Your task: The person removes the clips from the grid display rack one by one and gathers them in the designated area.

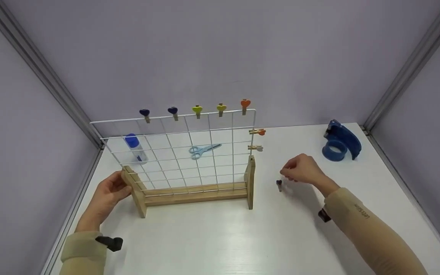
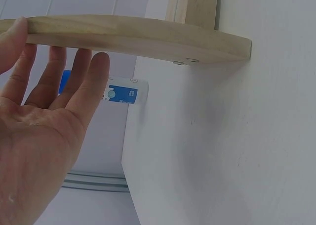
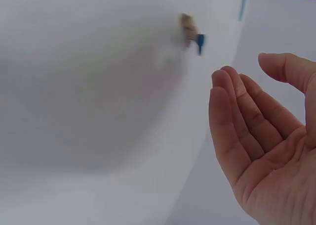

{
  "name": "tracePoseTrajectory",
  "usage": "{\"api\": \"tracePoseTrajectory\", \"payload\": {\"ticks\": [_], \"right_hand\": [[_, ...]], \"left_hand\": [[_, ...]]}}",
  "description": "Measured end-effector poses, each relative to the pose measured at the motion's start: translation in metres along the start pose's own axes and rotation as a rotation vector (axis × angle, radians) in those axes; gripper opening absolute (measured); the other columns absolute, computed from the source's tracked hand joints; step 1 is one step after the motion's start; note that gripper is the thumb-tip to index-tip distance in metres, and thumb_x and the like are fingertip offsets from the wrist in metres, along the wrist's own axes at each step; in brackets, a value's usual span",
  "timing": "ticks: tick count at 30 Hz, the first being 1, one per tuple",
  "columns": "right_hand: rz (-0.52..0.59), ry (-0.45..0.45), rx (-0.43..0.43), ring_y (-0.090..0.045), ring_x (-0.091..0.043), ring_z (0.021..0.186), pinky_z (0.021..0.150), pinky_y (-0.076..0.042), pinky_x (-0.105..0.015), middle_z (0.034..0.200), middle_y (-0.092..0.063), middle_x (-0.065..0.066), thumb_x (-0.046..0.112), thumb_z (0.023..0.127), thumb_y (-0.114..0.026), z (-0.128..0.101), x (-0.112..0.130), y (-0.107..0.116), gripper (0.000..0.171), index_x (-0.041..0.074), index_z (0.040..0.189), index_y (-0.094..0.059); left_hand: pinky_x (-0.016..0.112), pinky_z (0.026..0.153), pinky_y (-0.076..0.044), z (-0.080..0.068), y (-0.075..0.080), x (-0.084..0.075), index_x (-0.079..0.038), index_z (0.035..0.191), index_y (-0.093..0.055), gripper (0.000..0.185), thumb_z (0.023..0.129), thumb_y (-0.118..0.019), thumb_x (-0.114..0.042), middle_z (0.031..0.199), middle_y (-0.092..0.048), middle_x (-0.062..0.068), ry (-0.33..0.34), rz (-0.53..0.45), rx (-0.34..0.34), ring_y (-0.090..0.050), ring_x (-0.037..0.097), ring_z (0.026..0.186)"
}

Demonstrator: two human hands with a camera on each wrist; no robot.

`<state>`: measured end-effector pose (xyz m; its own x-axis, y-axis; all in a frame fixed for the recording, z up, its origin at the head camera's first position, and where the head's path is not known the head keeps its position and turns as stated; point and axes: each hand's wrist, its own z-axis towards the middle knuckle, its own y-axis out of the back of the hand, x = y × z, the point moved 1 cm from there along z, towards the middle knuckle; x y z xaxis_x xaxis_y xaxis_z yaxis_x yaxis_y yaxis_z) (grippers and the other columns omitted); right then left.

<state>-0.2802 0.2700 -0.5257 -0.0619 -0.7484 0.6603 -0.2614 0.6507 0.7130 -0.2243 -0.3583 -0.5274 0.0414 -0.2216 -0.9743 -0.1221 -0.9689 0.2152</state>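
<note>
Both arms wear snug beige sleeves down to the wrists; the right sleeve [image 1: 361, 225] carries small dark lettering. A black strap clip sits at each cuff. Left hand [image 1: 107, 194] and right hand [image 1: 304, 170] are bare.

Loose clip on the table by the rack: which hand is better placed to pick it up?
Right, probably. The right hand hovers open just beside the loose clip, holding nothing. The left hand rests against the rack's wooden foot at the far end, steadying the rack.
</note>
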Motion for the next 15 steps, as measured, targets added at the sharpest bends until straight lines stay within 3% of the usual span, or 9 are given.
{"api": "tracePoseTrajectory", "payload": {"ticks": [7,15], "right_hand": [[0.020,0.121,-0.062,-0.077,-0.023,0.094,0.080,-0.065,-0.025,0.112,-0.084,-0.017,0.032,0.106,-0.074,-0.015,0.046,0.045,0.033,0.006,0.124,-0.084],[0.027,0.308,-0.188,-0.076,-0.008,0.083,0.075,-0.062,-0.015,0.109,-0.086,-0.017,0.028,0.108,-0.074,-0.041,0.118,0.099,0.028,0.006,0.119,-0.086]], "left_hand": [[0.018,0.100,-0.063,0.000,-0.001,0.001,0.008,0.156,-0.051,0.057,0.103,-0.071,0.007,0.122,-0.073,-0.017,-0.013,-0.004,-0.019,-0.071,0.001,0.117],[0.018,0.100,-0.063,0.001,-0.001,0.002,0.009,0.158,-0.049,0.059,0.103,-0.070,0.008,0.122,-0.073,-0.017,-0.014,-0.010,-0.008,-0.070,0.001,0.117]]}}
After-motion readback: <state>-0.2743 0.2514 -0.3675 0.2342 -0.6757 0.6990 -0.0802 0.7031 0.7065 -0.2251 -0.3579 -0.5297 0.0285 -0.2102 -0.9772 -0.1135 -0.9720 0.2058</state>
